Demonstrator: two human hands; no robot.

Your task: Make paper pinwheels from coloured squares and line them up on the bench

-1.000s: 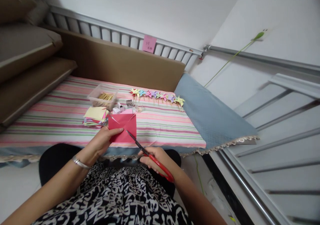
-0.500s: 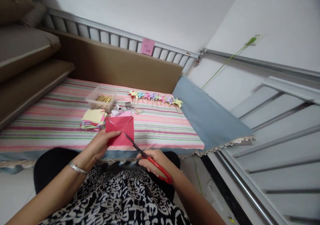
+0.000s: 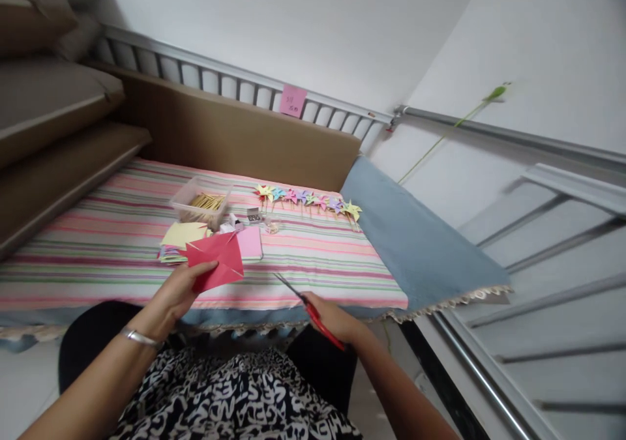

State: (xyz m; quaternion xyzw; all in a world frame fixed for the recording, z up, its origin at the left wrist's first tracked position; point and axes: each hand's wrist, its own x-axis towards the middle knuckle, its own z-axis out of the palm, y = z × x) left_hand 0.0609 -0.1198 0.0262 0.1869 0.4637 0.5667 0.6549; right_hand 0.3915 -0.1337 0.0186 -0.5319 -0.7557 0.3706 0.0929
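We pinch a red paper square by its lower edge in our left hand. It is tilted and creased, and overlaps the near edge of the stack of coloured paper. Well right of that stack, our right hand is closed around red-handled scissors, tips pointing towards the stack. The blades are blurred, so we cannot tell whether they are parted. The handles hide our fingers.
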